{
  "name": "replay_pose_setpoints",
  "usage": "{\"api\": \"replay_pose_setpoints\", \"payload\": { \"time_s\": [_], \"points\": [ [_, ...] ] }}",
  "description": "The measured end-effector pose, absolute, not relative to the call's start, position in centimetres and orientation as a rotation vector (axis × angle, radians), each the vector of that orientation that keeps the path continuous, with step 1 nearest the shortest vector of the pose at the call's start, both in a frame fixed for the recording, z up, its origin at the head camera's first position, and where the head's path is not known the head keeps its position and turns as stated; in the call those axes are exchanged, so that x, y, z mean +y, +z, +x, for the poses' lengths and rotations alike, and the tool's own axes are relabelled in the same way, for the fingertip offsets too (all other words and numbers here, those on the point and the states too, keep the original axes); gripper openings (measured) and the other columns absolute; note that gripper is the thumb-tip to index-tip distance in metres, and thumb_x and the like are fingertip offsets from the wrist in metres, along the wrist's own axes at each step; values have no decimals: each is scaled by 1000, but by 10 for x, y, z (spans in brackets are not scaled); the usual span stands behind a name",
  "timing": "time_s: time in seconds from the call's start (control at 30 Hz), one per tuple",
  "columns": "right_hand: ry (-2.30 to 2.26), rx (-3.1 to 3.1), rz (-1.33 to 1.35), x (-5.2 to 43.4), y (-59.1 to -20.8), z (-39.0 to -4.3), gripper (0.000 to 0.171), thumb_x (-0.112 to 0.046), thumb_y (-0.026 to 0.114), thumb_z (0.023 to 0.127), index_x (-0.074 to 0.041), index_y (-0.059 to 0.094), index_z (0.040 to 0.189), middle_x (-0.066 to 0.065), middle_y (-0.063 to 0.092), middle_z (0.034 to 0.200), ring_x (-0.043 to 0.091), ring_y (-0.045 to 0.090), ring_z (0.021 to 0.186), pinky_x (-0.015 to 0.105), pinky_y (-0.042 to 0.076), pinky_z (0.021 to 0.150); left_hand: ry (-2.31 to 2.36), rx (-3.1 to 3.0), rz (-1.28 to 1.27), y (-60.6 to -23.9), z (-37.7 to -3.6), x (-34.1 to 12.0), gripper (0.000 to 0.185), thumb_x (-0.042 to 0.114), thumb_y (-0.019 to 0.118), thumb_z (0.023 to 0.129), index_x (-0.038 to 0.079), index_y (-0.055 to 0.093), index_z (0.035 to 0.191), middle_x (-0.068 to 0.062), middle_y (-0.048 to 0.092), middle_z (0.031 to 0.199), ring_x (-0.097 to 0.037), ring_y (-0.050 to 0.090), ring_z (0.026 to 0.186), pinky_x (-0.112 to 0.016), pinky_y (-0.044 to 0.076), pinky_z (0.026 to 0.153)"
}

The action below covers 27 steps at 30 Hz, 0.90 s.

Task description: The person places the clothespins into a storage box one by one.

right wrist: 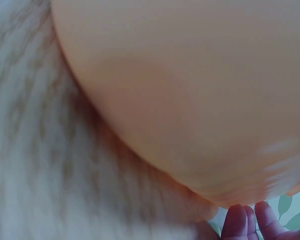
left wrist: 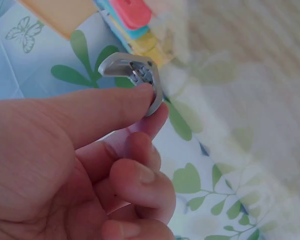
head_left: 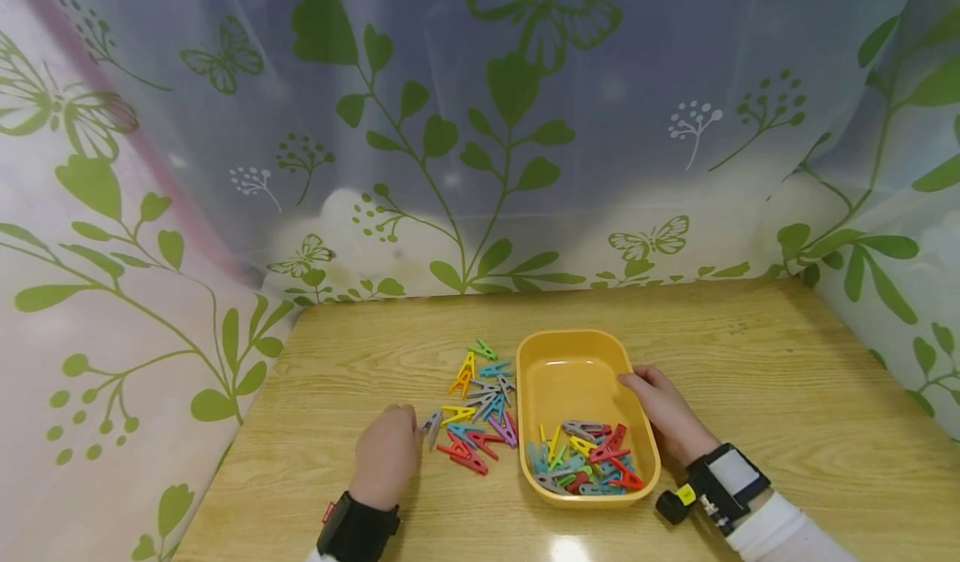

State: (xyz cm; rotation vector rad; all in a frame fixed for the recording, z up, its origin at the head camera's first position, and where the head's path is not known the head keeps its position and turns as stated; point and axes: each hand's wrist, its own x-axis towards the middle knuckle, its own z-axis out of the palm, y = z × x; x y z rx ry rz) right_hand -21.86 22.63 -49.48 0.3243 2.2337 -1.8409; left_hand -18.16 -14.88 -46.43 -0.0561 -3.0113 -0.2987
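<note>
My left hand (head_left: 388, 455) pinches a grey plastic clothespin (left wrist: 117, 64) between thumb and forefinger, its other fingers loosely curled below. That hand is at the left edge of a loose heap of coloured clothespins (head_left: 467, 455) on the table. To the right of the heap stands a yellow plastic tub (head_left: 570, 378), with more clothespins (head_left: 609, 447) gathered in its near half. My right hand (head_left: 667, 412) holds the tub's right side, thumb over the rim and fingers against the outer wall. In the right wrist view the tub's wall fills most of the picture, with fingertips (right wrist: 235, 222) at its lower edge.
The light wooden table (head_left: 337, 353) is enclosed at the back and both sides by a patterned curtain (head_left: 465, 195) with leaves and butterflies. Black camera straps (head_left: 727, 483) sit on both wrists.
</note>
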Motion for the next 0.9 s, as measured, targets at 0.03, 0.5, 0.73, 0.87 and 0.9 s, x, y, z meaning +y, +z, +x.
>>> {"api": "replay_pose_setpoints", "payload": {
  "time_s": [0.03, 0.5, 0.73, 0.87, 0.9],
  "points": [
    [-1838, 2235, 325, 226, -495, -219, 64, -41, 48, 108, 6, 32, 149, 24, 51, 137, 19, 60, 106, 24, 54, 84, -305, -2995, -60, -463, -181, -149, 17, 10, 77, 90, 5, 65, 80, -4, 56, 73, -16, 53, 59, -32, 44, 51],
    [-1839, 2222, 336, 226, -496, -218, 63, -40, 47, 108, 5, 31, 150, 25, 48, 140, 23, 59, 110, 26, 54, 87, -392, -2850, -150, -437, -175, -125, 21, 13, 80, 90, 9, 62, 79, 1, 53, 72, -11, 45, 59, -27, 36, 52],
    [-1833, 2227, 330, 227, -494, -217, 64, -41, 47, 108, 5, 31, 149, 25, 48, 140, 23, 59, 110, 26, 54, 87, -437, -2827, -248, -429, -168, -100, 19, 14, 80, 90, 11, 64, 81, 2, 56, 75, -8, 44, 58, -24, 37, 51],
    [-1827, 2233, 328, 226, -493, -217, 62, -39, 47, 108, 5, 32, 149, 25, 49, 139, 23, 59, 110, 25, 53, 87, -456, -2827, -316, -426, -163, -86, 17, 15, 80, 90, 11, 65, 83, 1, 59, 78, -8, 49, 60, -23, 39, 52],
    [-1826, 2230, 332, 226, -493, -217, 61, -39, 47, 108, 4, 32, 149, 25, 49, 139, 23, 58, 110, 25, 53, 87, -459, -2830, -330, -426, -162, -83, 17, 16, 79, 91, 11, 65, 83, 2, 59, 78, -8, 50, 60, -24, 39, 52]
  ]
}}
